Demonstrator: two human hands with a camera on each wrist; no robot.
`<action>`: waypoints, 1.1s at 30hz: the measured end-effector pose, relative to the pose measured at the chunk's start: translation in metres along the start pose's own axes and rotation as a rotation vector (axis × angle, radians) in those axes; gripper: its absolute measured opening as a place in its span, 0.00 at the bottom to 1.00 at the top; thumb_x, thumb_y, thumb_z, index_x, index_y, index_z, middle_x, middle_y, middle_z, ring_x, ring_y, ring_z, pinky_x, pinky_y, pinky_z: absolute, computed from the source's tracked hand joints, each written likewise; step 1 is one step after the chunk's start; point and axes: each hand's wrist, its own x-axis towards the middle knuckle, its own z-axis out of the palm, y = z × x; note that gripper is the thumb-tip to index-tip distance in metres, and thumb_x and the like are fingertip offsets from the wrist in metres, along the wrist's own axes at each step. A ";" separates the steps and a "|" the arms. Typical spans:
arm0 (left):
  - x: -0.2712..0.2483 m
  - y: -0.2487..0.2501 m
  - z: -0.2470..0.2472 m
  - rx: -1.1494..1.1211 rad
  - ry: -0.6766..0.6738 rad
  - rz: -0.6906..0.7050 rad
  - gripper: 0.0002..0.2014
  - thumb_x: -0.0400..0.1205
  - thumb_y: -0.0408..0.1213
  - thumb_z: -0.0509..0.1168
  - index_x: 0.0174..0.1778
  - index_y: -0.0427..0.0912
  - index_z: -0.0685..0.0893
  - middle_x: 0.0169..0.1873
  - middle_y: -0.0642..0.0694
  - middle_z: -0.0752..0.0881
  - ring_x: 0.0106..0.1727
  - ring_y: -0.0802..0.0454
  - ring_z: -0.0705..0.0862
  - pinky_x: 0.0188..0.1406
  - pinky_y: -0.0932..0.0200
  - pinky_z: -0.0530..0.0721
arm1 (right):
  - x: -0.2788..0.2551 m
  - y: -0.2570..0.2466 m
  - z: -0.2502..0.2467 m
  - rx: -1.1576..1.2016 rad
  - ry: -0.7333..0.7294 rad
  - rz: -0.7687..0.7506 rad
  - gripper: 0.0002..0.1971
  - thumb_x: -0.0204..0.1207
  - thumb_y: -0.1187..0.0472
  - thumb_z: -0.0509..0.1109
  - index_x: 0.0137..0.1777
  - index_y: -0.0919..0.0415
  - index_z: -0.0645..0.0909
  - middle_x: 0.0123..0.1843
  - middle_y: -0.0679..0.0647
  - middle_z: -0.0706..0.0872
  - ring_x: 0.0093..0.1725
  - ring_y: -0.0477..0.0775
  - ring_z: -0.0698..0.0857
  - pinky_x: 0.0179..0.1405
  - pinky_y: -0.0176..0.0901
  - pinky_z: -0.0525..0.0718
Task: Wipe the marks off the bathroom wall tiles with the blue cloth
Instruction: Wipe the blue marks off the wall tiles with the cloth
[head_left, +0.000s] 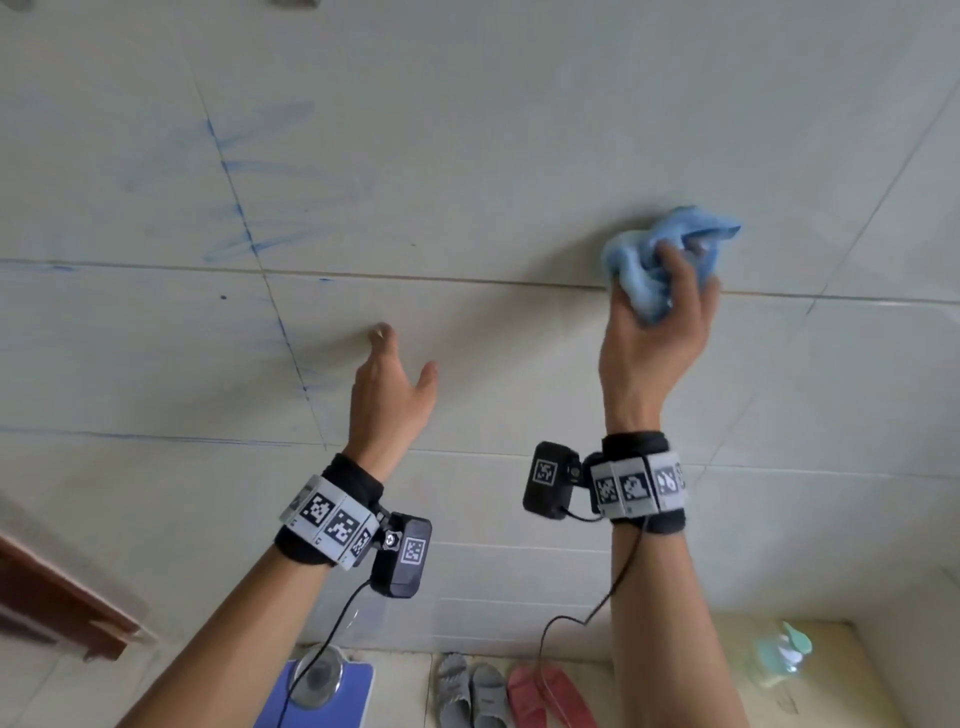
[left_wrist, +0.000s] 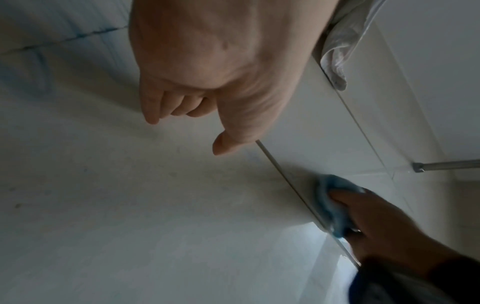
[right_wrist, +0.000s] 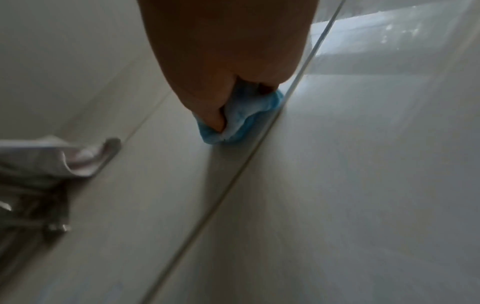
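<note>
Tiled floor (head_left: 649, 670) at the foot of the wall, bearing from left to right: a blue bathroom scale (head_left: 322, 691) with a round dial, a grey pair of slippers (head_left: 470, 691), a red pair of slippers (head_left: 548, 699), and, far right, a pale green bottle (head_left: 782, 654).

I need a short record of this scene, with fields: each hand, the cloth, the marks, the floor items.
right hand: grips the bunched blue cloth, pressing it on the wall tiles at a grout line
left hand: holds nothing, fingers relaxed, close to the wall
blue marks: smears and lines on the tiles to the left of both hands, not yet wiped
cloth position: far right of the marks, apart from them
floor items: blue scale, grey slippers, red slippers
</note>
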 end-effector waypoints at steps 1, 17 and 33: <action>0.001 -0.001 0.002 0.021 -0.017 0.006 0.34 0.89 0.41 0.66 0.88 0.31 0.63 0.81 0.25 0.74 0.77 0.29 0.78 0.73 0.47 0.76 | -0.002 0.008 0.010 -0.071 -0.017 -0.056 0.17 0.76 0.65 0.80 0.65 0.61 0.89 0.75 0.63 0.80 0.75 0.61 0.79 0.73 0.57 0.80; 0.000 -0.060 0.012 0.267 -0.019 0.435 0.42 0.81 0.23 0.61 0.93 0.41 0.57 0.90 0.27 0.57 0.92 0.33 0.56 0.82 0.35 0.73 | -0.049 0.014 0.040 -0.420 -0.487 -0.717 0.21 0.72 0.82 0.72 0.60 0.64 0.91 0.74 0.59 0.85 0.75 0.64 0.79 0.74 0.46 0.80; 0.054 -0.137 -0.145 0.073 0.353 0.652 0.34 0.83 0.23 0.62 0.88 0.38 0.70 0.89 0.41 0.67 0.89 0.47 0.68 0.84 0.45 0.75 | -0.059 -0.066 0.142 -0.326 -0.321 -0.690 0.18 0.77 0.74 0.75 0.66 0.62 0.90 0.74 0.63 0.83 0.77 0.65 0.76 0.81 0.43 0.71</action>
